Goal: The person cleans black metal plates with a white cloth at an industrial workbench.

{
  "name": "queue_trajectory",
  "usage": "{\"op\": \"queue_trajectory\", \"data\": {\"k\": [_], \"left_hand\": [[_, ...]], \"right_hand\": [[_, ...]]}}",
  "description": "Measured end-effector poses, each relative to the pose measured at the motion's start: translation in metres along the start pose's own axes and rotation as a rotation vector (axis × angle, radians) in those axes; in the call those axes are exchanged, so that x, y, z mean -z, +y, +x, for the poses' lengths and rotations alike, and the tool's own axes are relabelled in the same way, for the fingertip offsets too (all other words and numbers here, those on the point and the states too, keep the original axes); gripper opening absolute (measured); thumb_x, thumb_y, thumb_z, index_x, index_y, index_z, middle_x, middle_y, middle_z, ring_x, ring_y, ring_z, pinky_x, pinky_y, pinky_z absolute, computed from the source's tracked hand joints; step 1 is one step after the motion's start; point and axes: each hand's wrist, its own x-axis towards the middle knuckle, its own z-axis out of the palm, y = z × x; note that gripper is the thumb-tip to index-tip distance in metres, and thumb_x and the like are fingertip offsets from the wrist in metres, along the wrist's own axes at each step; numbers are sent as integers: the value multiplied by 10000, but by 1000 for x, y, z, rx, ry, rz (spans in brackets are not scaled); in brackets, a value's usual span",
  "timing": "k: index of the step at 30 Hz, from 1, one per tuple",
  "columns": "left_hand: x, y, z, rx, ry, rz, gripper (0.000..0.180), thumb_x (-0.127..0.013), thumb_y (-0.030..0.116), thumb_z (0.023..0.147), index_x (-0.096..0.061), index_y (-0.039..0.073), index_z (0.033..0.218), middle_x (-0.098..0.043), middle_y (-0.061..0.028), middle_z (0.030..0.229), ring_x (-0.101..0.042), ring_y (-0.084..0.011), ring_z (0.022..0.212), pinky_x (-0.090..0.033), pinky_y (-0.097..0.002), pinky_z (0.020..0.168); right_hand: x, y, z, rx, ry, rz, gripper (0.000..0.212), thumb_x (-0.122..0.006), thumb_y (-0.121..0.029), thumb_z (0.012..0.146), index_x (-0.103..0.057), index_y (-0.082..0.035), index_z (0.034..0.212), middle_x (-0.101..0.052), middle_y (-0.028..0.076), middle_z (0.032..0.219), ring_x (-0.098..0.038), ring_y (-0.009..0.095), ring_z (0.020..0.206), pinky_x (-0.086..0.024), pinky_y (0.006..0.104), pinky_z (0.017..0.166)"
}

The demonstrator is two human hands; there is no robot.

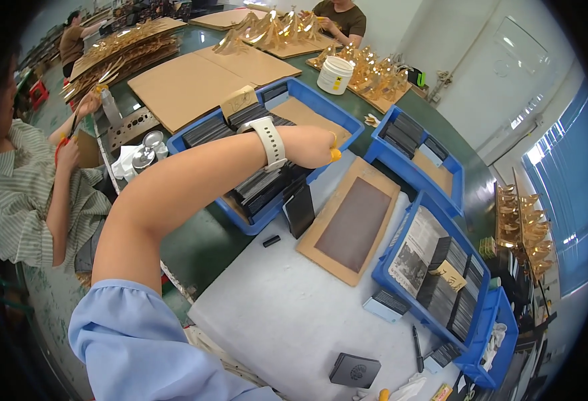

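My left hand [311,146], with a pale watch on its wrist and yellow finger covers, reaches over the near side of a large blue bin [257,227] filled with rows of thin black pieces. Its fingers are curled in; anything between them is hidden. Below it, a black flat case [299,210] stands upright against the bin, beside a small black cap [271,240]. At the bottom edge, a yellow-covered fingertip [383,395] of my right hand shows beside white cloth [407,389]; the rest is out of sight. Near it lies a black square box [355,371] with a round emblem.
A brown board with a dark panel [353,224] lies mid-table. Right of it stand blue bins of black pieces [434,274] [417,157] and a black marker [417,349]. Golden cone-shaped pieces [267,30] and a white tub [335,75] are behind. A co-worker [33,194] holds scissors at left.
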Motion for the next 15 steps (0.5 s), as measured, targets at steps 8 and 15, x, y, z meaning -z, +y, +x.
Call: {"op": "queue_trajectory", "data": {"k": [8, 15], "left_hand": [[-3, -1, -2, 16, 38, -29, 458, -518, 322, 1085, -592, -35, 1362, -701, -266, 1179, -675, -396, 1114, -517, -456, 956], [-15, -6, 4, -105, 140, -134, 341, -579, 125, 1001, -640, -35, 1296, -705, -263, 1172, -680, -394, 1102, -524, -450, 963]], "right_hand": [[-11, -26, 156, -1830, 5, -256, 268, -649, 70, 930, -698, 63, 1193, -720, 161, 816, -649, 245, 664, -544, 364, 626], [-12, -22, 159, -1832, -3, -240, 192, -671, 23, 953, -718, 69, 1134, -717, 158, 775, -666, 249, 644, -540, 368, 589]]}}
